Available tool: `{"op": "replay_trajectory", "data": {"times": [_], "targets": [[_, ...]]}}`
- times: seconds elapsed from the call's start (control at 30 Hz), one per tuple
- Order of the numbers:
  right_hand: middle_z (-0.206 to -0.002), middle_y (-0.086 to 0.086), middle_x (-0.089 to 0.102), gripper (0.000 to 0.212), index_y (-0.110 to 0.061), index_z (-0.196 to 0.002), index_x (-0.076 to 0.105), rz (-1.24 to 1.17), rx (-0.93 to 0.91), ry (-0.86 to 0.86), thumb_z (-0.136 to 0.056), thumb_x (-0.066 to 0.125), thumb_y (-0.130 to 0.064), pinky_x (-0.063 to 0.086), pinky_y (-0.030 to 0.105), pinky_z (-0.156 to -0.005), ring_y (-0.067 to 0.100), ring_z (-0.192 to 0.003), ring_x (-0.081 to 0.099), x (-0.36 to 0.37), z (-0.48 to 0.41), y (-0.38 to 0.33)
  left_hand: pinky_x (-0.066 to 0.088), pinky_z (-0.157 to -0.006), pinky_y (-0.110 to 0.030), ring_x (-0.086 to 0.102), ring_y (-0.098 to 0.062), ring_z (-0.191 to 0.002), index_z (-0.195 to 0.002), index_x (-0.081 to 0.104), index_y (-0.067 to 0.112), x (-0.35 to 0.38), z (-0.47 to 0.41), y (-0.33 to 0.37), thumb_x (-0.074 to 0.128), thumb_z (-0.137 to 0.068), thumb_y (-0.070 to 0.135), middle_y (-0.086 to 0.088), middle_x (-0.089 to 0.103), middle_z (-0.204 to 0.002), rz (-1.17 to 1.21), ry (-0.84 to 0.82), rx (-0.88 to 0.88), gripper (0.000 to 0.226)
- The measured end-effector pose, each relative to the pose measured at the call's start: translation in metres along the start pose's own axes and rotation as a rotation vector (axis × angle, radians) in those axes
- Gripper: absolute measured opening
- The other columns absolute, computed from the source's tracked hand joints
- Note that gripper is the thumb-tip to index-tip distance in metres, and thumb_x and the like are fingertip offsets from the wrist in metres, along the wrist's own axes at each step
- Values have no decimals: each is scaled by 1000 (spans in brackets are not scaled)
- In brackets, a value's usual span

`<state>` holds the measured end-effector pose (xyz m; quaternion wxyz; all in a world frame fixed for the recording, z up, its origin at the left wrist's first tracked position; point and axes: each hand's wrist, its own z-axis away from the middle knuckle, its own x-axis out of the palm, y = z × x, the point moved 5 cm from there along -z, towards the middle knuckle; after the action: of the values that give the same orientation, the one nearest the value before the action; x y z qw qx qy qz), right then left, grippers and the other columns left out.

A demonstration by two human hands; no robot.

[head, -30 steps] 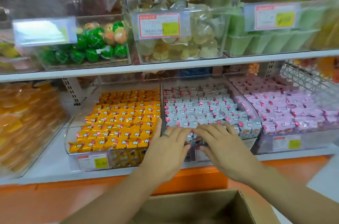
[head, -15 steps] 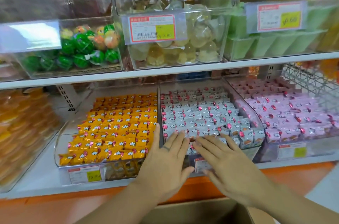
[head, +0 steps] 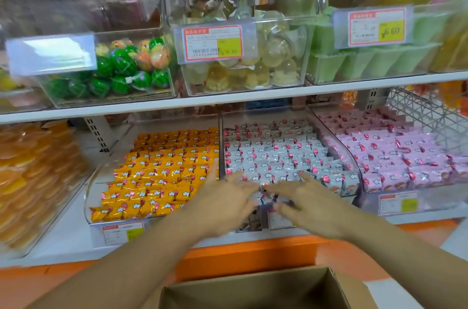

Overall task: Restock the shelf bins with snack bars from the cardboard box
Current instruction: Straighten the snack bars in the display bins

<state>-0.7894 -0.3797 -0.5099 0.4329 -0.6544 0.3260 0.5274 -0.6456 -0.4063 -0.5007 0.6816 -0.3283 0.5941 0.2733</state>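
Snack bars [head: 273, 156] in glossy white wrappers with cloud prints fill the clear plastic middle bin [head: 355, 177] on the lower shelf [head: 63, 240]. I read "¥9.80" on one price tag [head: 212, 42] and "¥6.60" on a second price tag [head: 374, 27]. My left hand [head: 222, 202] and right hand [head: 311, 205] lie palm-down over the bin's front rows, fingers straight, each grip wide, holding nothing. The brown cardboard box [head: 253, 291] sits below, open-topped.

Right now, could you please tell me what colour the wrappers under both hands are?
The wrappers are white-grey with red accents; head view.
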Motion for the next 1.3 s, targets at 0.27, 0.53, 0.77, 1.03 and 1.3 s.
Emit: {"op": "replay_trajectory", "data": {"times": [0.27,0.53,0.77,1.03,1.3], "targets": [[-109,7,59,24,-14,-113,60,44,162,89,-93,49,-19,48,37,-84,26,-104,54,-1,-58,6,7,-115,-46,56,-19,-113,-119,61,24,-11,-50,-22,50,-96,30,1,62,-118,-87,44,-100,26],[-97,2,63,15,-12,-96,69,-52,126,260,-88,58,-8,45,28,-76,19,-93,56,2,-40,1,6,-120,-46,61,-15,-91,-96,63,23,5,-29,-13,61,-89,16,5,61,-93,-29,282,-4,10],[-66,0,61,16,-13,-71,71,59,7,358,-64,80,-1,50,35,-48,22,-65,58,14,-37,3,19,-114,-54,58,-18,-68,-87,66,13,3,-21,-2,70,-68,-3,-2,56,-76,-158,347,52,25],[-99,3,69,21,-16,-102,71,50,131,356,-81,70,-18,51,39,-78,27,-88,64,-1,-39,15,10,-117,-47,63,-18,-105,-129,55,22,2,-24,-6,62,-90,24,0,60,-120,-43,272,-82,39],[-158,0,13,85,-13,-151,16,232,137,-70,-83,-3,-61,7,31,-117,16,-146,15,19,-3,12,1,-115,-32,4,-24,-147,-151,3,7,27,4,32,22,-99,52,-15,-2,-159,27,74,-34,71]]}}
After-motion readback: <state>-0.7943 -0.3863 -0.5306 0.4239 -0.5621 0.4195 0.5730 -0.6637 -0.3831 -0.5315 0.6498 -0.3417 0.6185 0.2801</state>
